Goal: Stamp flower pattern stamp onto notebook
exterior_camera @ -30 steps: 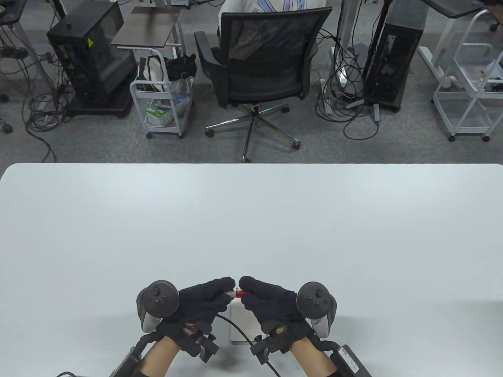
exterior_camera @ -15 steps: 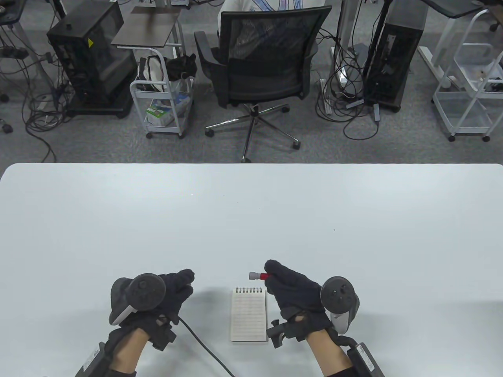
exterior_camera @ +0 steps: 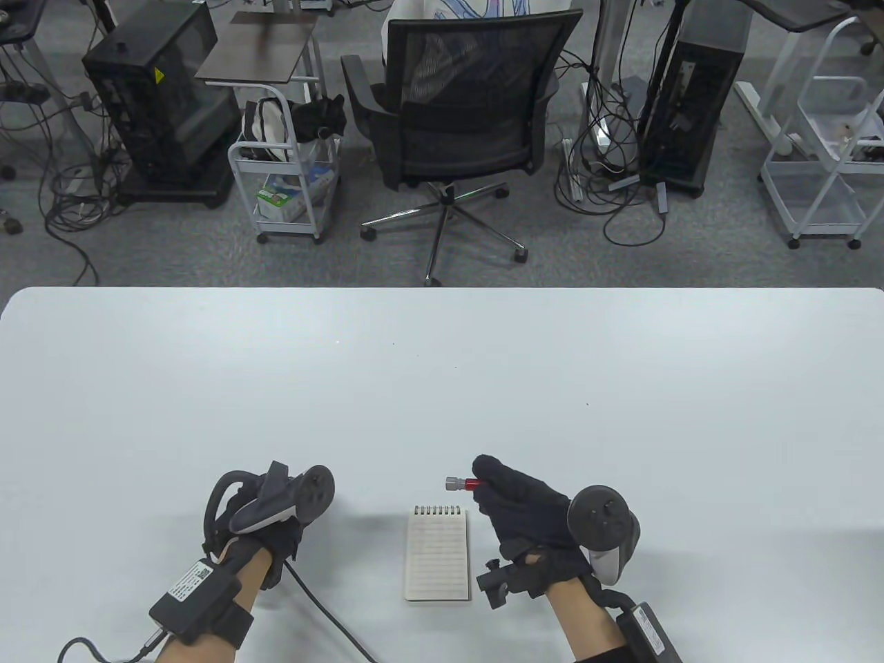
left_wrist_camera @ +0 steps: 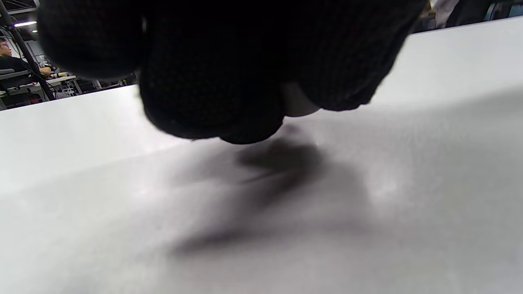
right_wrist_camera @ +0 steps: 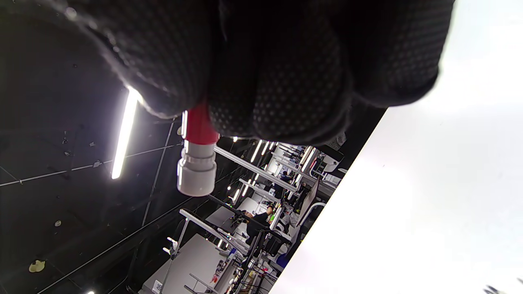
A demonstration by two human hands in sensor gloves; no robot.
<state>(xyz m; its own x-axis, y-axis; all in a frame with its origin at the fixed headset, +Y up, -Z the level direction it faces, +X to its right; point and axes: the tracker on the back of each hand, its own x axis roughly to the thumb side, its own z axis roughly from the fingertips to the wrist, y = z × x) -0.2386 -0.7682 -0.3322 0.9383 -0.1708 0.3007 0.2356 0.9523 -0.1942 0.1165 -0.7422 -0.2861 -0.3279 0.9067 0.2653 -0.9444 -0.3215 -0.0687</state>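
Observation:
A small spiral notebook (exterior_camera: pixel 437 552) lies open on the white table (exterior_camera: pixel 442 387), showing a blank lined page. My right hand (exterior_camera: pixel 487 480) hovers just right of and beyond the notebook's top edge. It grips a red stamp (exterior_camera: pixel 461 483) whose pale tip points left, above the table. In the right wrist view, the stamp (right_wrist_camera: pixel 197 157) sticks out below my curled fingers (right_wrist_camera: pixel 282 90). My left hand (exterior_camera: pixel 283 528) is rolled onto its side left of the notebook, low over the table. In the left wrist view, its fingers (left_wrist_camera: pixel 212 81) are curled around a small pale cap (left_wrist_camera: pixel 297 103).
A black cable (exterior_camera: pixel 324 608) trails from my left wrist across the table between the left hand and the notebook. An office chair (exterior_camera: pixel 463 103) stands beyond the table's far edge.
Both hands were together on the stamp over the notebook. They pulled apart: the right kept the stamp and moved right, while the left moved left, rolled over and dropped toward the table.

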